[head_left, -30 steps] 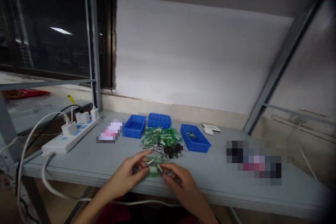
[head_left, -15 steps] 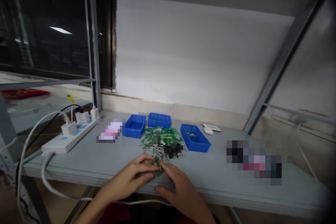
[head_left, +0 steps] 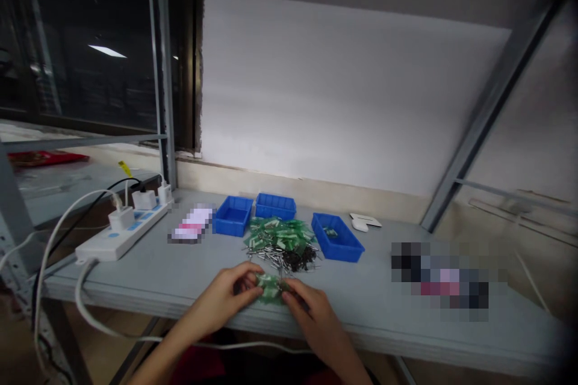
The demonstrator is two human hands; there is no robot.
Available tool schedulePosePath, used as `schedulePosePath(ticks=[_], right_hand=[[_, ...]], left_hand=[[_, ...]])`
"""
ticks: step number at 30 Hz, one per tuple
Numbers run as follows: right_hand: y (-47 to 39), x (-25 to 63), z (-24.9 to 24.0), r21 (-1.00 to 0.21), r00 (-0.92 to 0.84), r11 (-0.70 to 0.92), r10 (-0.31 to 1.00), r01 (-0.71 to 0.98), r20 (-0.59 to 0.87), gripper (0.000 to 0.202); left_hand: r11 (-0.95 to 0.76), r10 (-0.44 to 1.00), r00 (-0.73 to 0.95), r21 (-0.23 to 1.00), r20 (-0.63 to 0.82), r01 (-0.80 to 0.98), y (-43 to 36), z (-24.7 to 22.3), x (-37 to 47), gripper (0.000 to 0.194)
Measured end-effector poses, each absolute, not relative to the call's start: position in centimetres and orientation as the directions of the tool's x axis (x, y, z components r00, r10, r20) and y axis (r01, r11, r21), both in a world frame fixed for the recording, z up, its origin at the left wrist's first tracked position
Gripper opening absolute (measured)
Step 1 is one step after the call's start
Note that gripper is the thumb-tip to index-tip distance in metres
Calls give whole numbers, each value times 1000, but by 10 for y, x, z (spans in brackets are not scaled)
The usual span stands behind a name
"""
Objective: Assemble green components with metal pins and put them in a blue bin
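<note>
Between my two hands, above the table's front edge, is a small green-printed clear plastic packet [head_left: 270, 289]. My left hand [head_left: 232, 290] pinches its left side between thumb and fingers. At its right side, my right hand [head_left: 307, 307] grips the packet with thumb and forefinger. Just beyond lies a heap of similar green packets [head_left: 284, 233]. In front of that heap are loose silver metal pins [head_left: 266, 254] and a pile of small black parts [head_left: 298, 260], too small to name.
Blue bins stand around the heap: a left bin [head_left: 232, 225], a back bin [head_left: 276, 215] and a right bin [head_left: 343, 246] with some packets inside. A white power strip [head_left: 115, 240] with cables sits at left. A white earbud case [head_left: 360, 225] lies at the back right.
The hands have moved from fingers resting over the packet to pinching it at both sides. The packet is now spread flat and more visible between them.
</note>
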State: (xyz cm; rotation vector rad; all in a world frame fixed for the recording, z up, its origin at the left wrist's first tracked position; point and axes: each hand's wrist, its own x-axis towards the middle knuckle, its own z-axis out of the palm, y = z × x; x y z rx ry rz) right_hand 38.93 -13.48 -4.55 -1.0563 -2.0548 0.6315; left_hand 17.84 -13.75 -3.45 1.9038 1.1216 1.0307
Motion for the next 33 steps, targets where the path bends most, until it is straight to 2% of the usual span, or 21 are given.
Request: schedulePosePath(ticks=[2, 4, 8, 13, 16, 20, 23, 24, 28, 30, 33], right_hand=[[-133, 389, -46, -688, -370, 551, 832, 472, 412, 22], [-132, 388, -46, -689, -354, 562, 826, 458, 439, 23], [-133, 391, -45, -736, -368, 506, 856, 449, 364, 27], [-139, 399, -45, -785, -359, 435, 887, 440, 291, 33], [-139, 400, -46, -792, -375, 426, 887, 437, 270, 36], [-136, 395, -46, -783, -383, 459, 872, 420, 305, 29], [-134, 391, -45, -767, -389, 492, 856, 413, 340, 21], [-134, 390, -45, -759, -393, 503, 851, 414, 349, 20], [-133, 388, -45, -681, -428, 570, 814, 460, 393, 22], [-134, 388, -44, -635, -433, 596, 800, 491, 416, 24], [-138, 389, -43, -604, -467, 607, 791, 516, 395, 30]], left_hand=[[-388, 909, 297, 852, 292, 351, -137, -34, 178, 9], [-410, 902, 293, 840, 316, 356, -136, -35, 177, 10], [-490, 869, 279, 792, 409, 364, -133, -38, 175, 11], [-370, 903, 328, 890, 277, 266, -136, -38, 172, 25], [-399, 900, 307, 872, 311, 285, -139, -36, 170, 28], [-376, 908, 296, 888, 296, 265, -138, -36, 171, 27], [-327, 916, 301, 929, 265, 175, -135, -38, 174, 49], [-311, 918, 306, 937, 251, 162, -134, -38, 175, 50], [-308, 909, 351, 931, 226, 197, -133, -36, 175, 15], [-359, 898, 346, 907, 272, 218, -134, -34, 173, 9], [-493, 845, 368, 831, 387, 258, -137, -30, 172, 10]])
